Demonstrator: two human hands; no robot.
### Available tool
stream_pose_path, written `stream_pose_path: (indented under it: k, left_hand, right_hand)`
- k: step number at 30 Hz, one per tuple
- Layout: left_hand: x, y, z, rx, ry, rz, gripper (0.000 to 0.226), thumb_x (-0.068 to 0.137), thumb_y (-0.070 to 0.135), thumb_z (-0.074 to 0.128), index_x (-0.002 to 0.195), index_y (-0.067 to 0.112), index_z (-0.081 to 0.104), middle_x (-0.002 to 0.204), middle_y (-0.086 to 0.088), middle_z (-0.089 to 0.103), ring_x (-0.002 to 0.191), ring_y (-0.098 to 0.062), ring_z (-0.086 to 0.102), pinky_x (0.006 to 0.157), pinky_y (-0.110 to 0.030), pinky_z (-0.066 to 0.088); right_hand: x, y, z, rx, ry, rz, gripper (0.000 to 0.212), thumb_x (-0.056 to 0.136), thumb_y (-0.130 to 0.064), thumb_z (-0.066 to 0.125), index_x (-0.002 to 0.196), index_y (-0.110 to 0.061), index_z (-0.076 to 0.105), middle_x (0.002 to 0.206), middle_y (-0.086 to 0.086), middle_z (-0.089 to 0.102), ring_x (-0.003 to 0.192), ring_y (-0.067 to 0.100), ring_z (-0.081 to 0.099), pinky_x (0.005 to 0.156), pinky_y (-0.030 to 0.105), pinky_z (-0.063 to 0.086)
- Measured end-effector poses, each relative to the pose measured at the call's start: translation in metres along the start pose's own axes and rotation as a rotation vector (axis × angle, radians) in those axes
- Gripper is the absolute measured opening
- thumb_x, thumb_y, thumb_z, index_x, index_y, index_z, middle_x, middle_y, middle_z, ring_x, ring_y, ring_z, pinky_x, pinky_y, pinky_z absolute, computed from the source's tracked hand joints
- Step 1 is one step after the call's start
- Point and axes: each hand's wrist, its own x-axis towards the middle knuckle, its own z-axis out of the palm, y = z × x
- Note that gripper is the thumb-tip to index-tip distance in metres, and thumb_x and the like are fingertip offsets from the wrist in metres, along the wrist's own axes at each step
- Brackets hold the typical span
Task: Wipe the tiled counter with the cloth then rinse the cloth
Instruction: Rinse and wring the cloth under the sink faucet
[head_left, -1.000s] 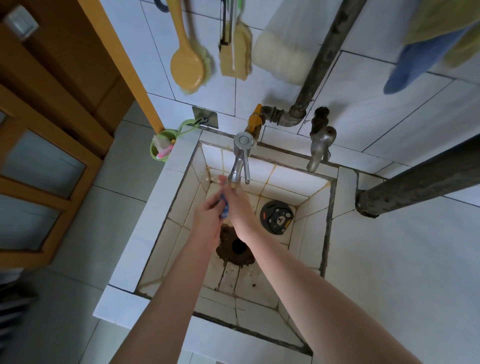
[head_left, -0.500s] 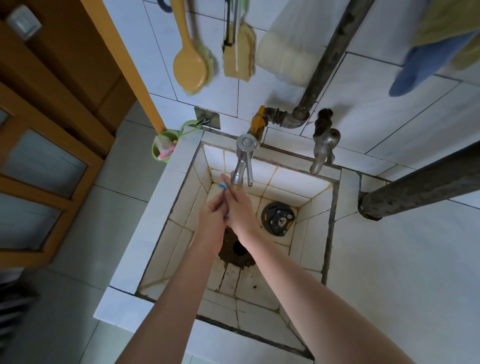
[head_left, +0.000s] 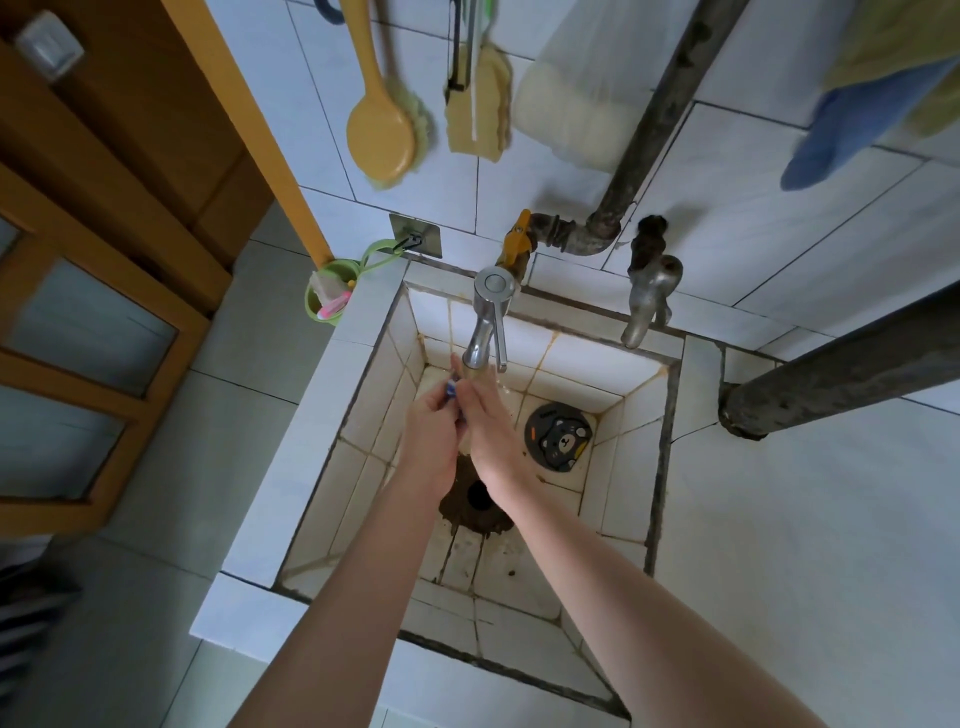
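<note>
Both my hands are together inside the tiled sink (head_left: 363, 395), just under the spout of the steel tap (head_left: 485, 327). Between them is a small blue cloth (head_left: 453, 391); only a sliver of it shows. My left hand (head_left: 428, 441) grips the cloth from the left. My right hand (head_left: 491, 431) presses against it from the right, fingers pointing up toward the spout. Water seems to fall from the tap onto my right hand. The tiled counter (head_left: 805, 519) lies to the right of the sink.
A round dark drain cover (head_left: 557, 437) lies on the sink floor beside the open drain hole (head_left: 475, 496). A second old tap (head_left: 647, 301) and a thick pipe (head_left: 841, 374) stand at right. Brushes (head_left: 382, 135) and cloths (head_left: 852, 124) hang on the wall; a green cup (head_left: 327, 301) hangs left.
My two hands have risen a little with the cloth, from lower in the sink to right under the tap spout. They stay pressed together.
</note>
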Motion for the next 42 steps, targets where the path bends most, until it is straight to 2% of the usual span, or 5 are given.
stream_pose_path:
  k: [7,23,28,36,42]
  left_hand:
    - [-0.005,-0.001,-0.006,0.128,0.043,0.001,0.025,0.088,-0.002,0.054,0.104,0.013,0.065,0.1,-0.003,0.068,0.1,-0.018,0.064,0.087,-0.027,0.051]
    - [-0.002,0.009,-0.015,0.167,0.115,0.02,0.032,0.089,-0.004,0.052,0.12,0.0,0.058,0.115,-0.015,0.065,0.107,-0.024,0.062,0.095,-0.033,0.049]
    - [0.001,0.012,-0.012,0.109,0.089,-0.002,0.034,0.092,-0.007,0.045,0.124,-0.002,0.054,0.118,-0.015,0.062,0.11,-0.021,0.059,0.085,-0.022,0.052]
    - [-0.007,0.01,-0.005,0.091,0.119,0.01,0.029,0.089,-0.007,0.05,0.115,0.002,0.059,0.104,-0.006,0.065,0.098,-0.017,0.063,0.084,-0.024,0.054]
    - [-0.002,0.004,-0.005,0.136,0.155,0.03,0.033,0.092,-0.003,0.048,0.123,0.003,0.058,0.115,-0.012,0.066,0.106,-0.019,0.062,0.094,-0.031,0.05]
  right_hand:
    - [0.017,-0.021,-0.015,-0.142,0.269,0.06,0.029,0.102,-0.018,0.032,0.081,-0.02,0.051,0.08,-0.003,0.054,0.074,0.008,0.053,0.068,0.017,0.043]
    - [0.004,-0.018,-0.021,-0.503,0.145,-0.143,0.021,0.1,-0.016,0.036,0.099,-0.008,0.055,0.086,-0.005,0.056,0.076,0.012,0.054,0.072,0.021,0.042]
    - [-0.01,0.006,-0.008,-0.316,-0.117,-0.179,0.036,0.102,-0.025,0.032,0.135,-0.035,0.041,0.144,-0.001,0.036,0.134,0.012,0.033,0.111,0.026,0.031]
    - [0.009,-0.025,-0.019,-0.321,0.17,-0.053,0.026,0.101,-0.02,0.035,0.081,-0.023,0.051,0.078,-0.006,0.053,0.07,-0.003,0.052,0.068,0.016,0.041]
    - [-0.009,0.001,-0.002,-0.157,-0.048,-0.082,0.035,0.101,-0.022,0.034,0.134,-0.025,0.047,0.143,-0.005,0.039,0.14,0.009,0.024,0.11,0.026,0.026]
